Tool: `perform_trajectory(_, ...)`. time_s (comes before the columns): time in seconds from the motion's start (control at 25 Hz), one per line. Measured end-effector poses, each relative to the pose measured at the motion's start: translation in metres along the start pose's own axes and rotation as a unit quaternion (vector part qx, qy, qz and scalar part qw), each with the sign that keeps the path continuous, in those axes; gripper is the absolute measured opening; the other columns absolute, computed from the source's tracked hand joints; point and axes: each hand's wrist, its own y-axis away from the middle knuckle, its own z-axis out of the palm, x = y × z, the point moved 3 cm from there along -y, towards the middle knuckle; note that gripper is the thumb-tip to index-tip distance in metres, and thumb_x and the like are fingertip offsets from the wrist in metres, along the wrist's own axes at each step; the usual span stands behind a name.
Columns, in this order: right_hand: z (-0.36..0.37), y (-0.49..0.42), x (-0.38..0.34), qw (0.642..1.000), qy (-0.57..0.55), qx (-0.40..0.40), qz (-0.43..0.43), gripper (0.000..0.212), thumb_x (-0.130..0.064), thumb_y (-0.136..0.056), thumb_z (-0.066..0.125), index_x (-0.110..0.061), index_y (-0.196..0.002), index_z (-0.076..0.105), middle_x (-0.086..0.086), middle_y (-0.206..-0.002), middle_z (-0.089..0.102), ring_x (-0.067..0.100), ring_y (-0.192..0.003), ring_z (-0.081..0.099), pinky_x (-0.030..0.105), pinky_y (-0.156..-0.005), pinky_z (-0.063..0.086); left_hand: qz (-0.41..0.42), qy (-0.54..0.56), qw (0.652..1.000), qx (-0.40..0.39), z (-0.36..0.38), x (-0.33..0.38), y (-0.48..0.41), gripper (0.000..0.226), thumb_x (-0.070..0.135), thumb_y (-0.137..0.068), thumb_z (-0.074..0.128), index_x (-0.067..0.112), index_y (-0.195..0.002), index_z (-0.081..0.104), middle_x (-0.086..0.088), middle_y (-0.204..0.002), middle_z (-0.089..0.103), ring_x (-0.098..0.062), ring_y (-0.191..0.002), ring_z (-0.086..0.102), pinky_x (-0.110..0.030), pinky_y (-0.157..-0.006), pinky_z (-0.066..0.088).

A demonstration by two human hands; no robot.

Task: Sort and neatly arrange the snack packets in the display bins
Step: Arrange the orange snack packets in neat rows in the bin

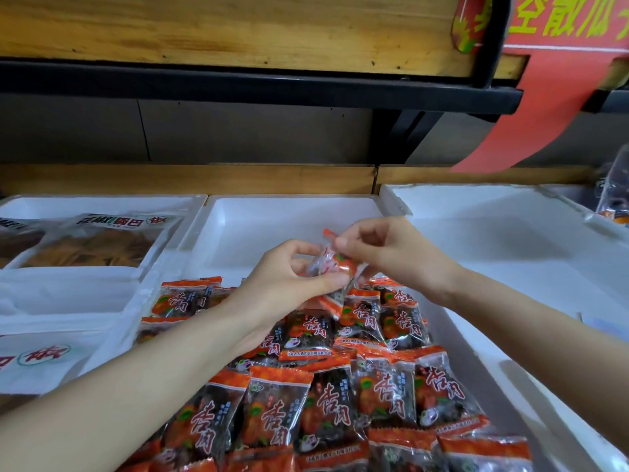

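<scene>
Several orange-and-black snack packets (326, 400) lie in rows in the near half of the middle white foam bin (238, 229). My left hand (289, 284) and my right hand (384, 250) meet above the far edge of the pile. Both pinch one orange snack packet (335, 264) held in the air between them, my right fingers on its upper end and my left thumb and fingers on its lower part. The held packet is blurred. The far half of the bin shows bare white foam.
A left foam bin (85, 287) holds large clear bags of brown strips (95, 243). The right foam bin (510, 240) shows bare foam. A dark shelf edge (258, 86) and a red banner (551, 107) hang above the back.
</scene>
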Motion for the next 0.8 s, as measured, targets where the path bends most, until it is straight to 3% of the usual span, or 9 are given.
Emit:
perform_trajectory(0.16,-0.020,0.014,0.011,0.993,-0.094,0.054,0.056,0.009,-0.009,-0.088,0.060,-0.004,-0.082,0.057,0.002,-0.061,0.063,0.008,-0.052,0.060,0.018,-0.051,0.052,0.001,0.104,0.994,0.023,0.002,0.010,-0.007,0.037,0.009,-0.076,0.072,0.003,-0.111,0.062,-0.008,-0.097,0.072,-0.014,-0.077,0.071,-0.025,-0.069,0.058)
perform_trajectory(0.28,-0.022,0.031,0.015,0.995,-0.035,-0.018,0.087,0.022,-0.007,-0.084,0.064,-0.008,-0.101,0.049,0.001,-0.078,0.067,0.015,-0.072,0.068,0.027,-0.066,0.058,0.088,-0.019,0.994,0.056,0.007,0.024,-0.016,0.022,0.015,-0.082,0.071,0.012,-0.104,0.068,-0.002,-0.094,0.073,-0.011,-0.085,0.069,-0.023,-0.077,0.055)
perform_trajectory(0.36,-0.029,0.033,0.015,0.995,0.080,0.014,0.058,0.035,-0.018,-0.083,0.067,-0.014,-0.113,0.049,-0.002,-0.092,0.064,0.017,-0.085,0.066,0.031,-0.077,0.056,0.148,-0.121,0.981,0.038,0.022,0.036,-0.021,0.013,0.017,-0.081,0.073,0.020,-0.092,0.069,0.004,-0.087,0.072,-0.007,-0.082,0.068,-0.022,-0.079,0.054)
perform_trajectory(0.44,-0.039,0.029,0.009,0.994,0.088,0.064,0.013,0.017,-0.019,-0.086,0.063,-0.016,-0.101,0.057,-0.005,-0.081,0.067,0.014,-0.077,0.067,0.028,-0.071,0.056,0.179,-0.150,0.972,0.013,0.038,0.041,-0.028,0.011,0.018,-0.081,0.073,0.024,-0.087,0.066,0.007,-0.081,0.069,-0.007,-0.076,0.066,-0.025,-0.077,0.055)
perform_trajectory(0.48,-0.044,0.027,0.009,0.994,0.078,0.076,0.009,0.005,-0.017,-0.088,0.062,-0.019,-0.091,0.059,-0.006,-0.074,0.066,0.012,-0.071,0.066,0.026,-0.066,0.055,0.187,-0.155,0.970,0.013,0.043,0.040,-0.033,0.011,0.020,-0.083,0.071,0.024,-0.089,0.063,0.006,-0.084,0.068,-0.009,-0.077,0.066,-0.027,-0.077,0.055)
perform_trajectory(0.64,-0.065,0.015,0.039,0.986,0.031,0.127,0.105,0.017,-0.010,-0.093,0.055,-0.019,-0.081,0.062,0.008,-0.078,0.066,0.008,-0.062,0.066,0.020,-0.059,0.055,0.184,-0.346,0.920,-0.029,0.043,0.019,-0.047,0.031,0.031,-0.097,0.051,0.018,-0.125,0.051,0.004,-0.124,0.055,-0.007,-0.104,0.053,-0.003,-0.079,0.039)
perform_trajectory(0.72,-0.063,0.007,0.065,0.974,0.073,0.113,0.185,0.016,-0.015,-0.094,0.055,-0.012,-0.080,0.062,0.011,-0.080,0.067,0.017,-0.072,0.068,0.032,-0.073,0.058,0.163,-0.440,0.878,-0.091,0.040,0.002,-0.046,0.038,0.036,-0.099,0.044,0.019,-0.133,0.048,0.004,-0.137,0.049,-0.008,-0.122,0.046,-0.013,-0.096,0.033)
perform_trajectory(0.8,-0.055,-0.001,0.084,0.962,0.091,0.105,0.236,0.020,-0.020,-0.094,0.056,-0.004,-0.082,0.062,0.016,-0.090,0.066,0.027,-0.084,0.066,0.041,-0.081,0.055,0.150,-0.493,0.846,-0.134,0.038,-0.011,-0.041,0.040,0.042,-0.099,0.041,0.023,-0.133,0.049,0.007,-0.140,0.045,-0.008,-0.128,0.040,-0.024,-0.105,0.030)
